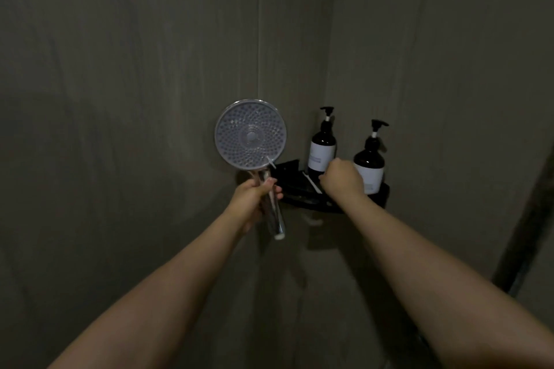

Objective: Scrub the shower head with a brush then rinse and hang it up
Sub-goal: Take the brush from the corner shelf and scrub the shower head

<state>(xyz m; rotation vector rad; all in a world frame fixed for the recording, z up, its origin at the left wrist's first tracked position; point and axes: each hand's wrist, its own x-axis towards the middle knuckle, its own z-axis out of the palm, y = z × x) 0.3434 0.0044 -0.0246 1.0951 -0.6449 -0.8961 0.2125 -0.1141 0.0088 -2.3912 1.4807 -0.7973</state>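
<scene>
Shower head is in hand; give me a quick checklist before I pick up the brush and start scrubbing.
1. Left hand grips the shower head handle: ok.
2. Nozzle face turned toward the camera: ok.
3. Brush lies on the corner shelf: ok.
4. Right hand has hold of the brush: cannot tell.
5. Two pump bottles upright beside the right hand: ok.
6. Hose attached: cannot tell.

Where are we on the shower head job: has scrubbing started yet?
Done: the shower head is off its mount, the left hand gripping its handle, face toward the camera. In hand: the right hand reaches onto the corner shelf at a thin white handle, probably the brush; its grip is hidden. Left: no bristles touch the face, so scrubbing, rinsing and hanging up remain.
</scene>
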